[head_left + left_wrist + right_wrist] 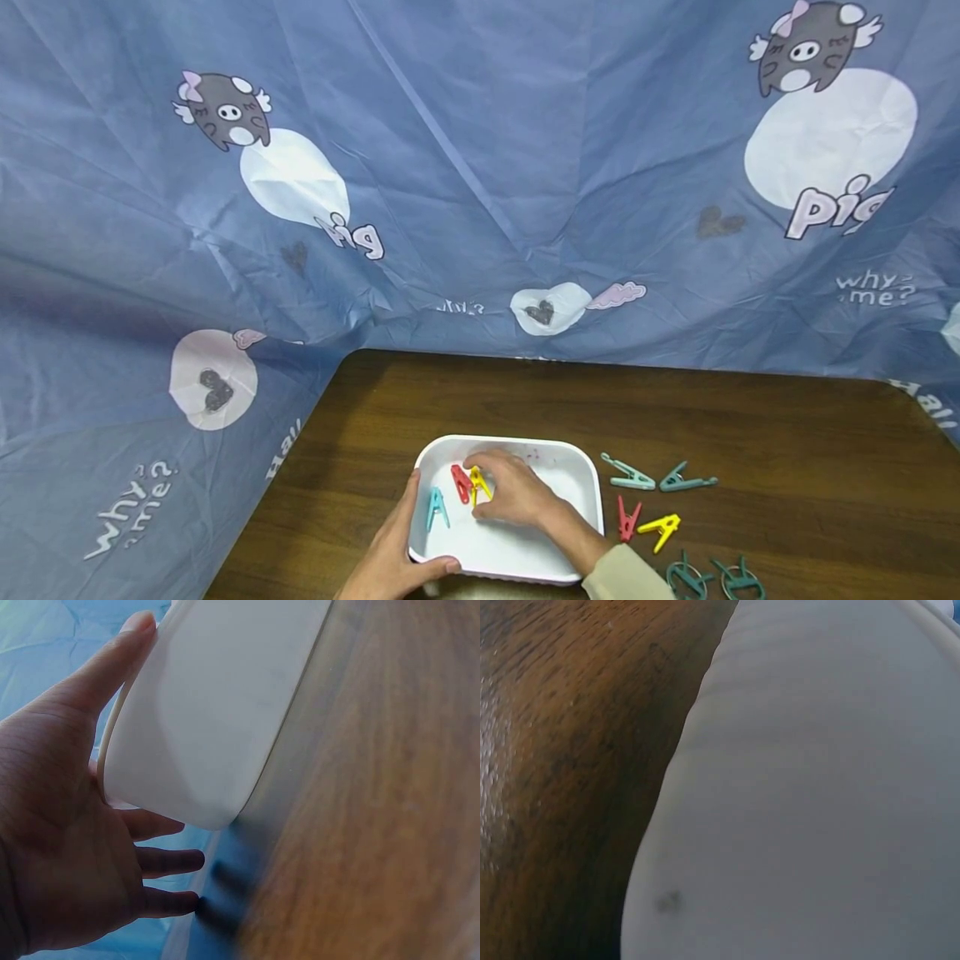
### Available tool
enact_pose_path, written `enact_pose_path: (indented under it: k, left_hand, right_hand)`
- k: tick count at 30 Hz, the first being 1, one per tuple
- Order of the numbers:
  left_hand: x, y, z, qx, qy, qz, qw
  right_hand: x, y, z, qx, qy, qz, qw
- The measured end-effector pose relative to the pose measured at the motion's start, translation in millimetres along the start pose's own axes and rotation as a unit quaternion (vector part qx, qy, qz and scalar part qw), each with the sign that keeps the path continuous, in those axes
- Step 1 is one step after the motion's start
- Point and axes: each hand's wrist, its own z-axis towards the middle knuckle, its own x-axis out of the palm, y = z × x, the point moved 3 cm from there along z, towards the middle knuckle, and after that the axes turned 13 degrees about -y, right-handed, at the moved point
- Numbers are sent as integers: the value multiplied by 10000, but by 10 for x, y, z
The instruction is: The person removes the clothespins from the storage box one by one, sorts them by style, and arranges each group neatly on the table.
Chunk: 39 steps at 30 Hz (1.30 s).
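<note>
A white tray (525, 554) sits on the table with several clothespins in it. My left hand (396, 542) holds its near left corner, the thumb along the near rim and the fingers on the left wall; the left wrist view shows that hand (82, 795) against the tray's outer wall (217, 697). Inside the tray my right hand (517, 492) reaches over a yellow clothespin (481, 482), thumb and fingers parted around it. Beside it lie a red clothespin (461, 483) and a light-blue clothespin (437, 508). The right wrist view shows only tray wall (802, 780) and table.
Right of the tray on the brown wooden table (787, 450) lie two grey-green clothespins (633, 478), a red clothespin (628, 521) and a yellow one (662, 528). Two dark green clips with rings (686, 577) are at the near edge. A blue printed cloth (480, 167) hangs behind.
</note>
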Motion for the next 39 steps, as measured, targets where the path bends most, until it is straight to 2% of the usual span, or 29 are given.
enact_pose_path:
  k: [8, 15, 32, 39]
  left_hand:
    - [-7, -14, 4, -18, 55, -6, 10000]
    - [-11, -23, 6, 17, 24, 3, 10000]
    - [-4, -21, 7, 203, -132, 100, 9997]
    - [-7, -30, 18, 12, 39, 74, 10000]
  right_hand:
    - [42, 19, -10, -161, 64, -301, 9994]
    - [103, 18, -14, 123, 188, -783, 9967]
    - [146, 18, -20, 401, 185, -1246, 9912]
    - [166, 28, -39, 479, 148, -1452, 9881]
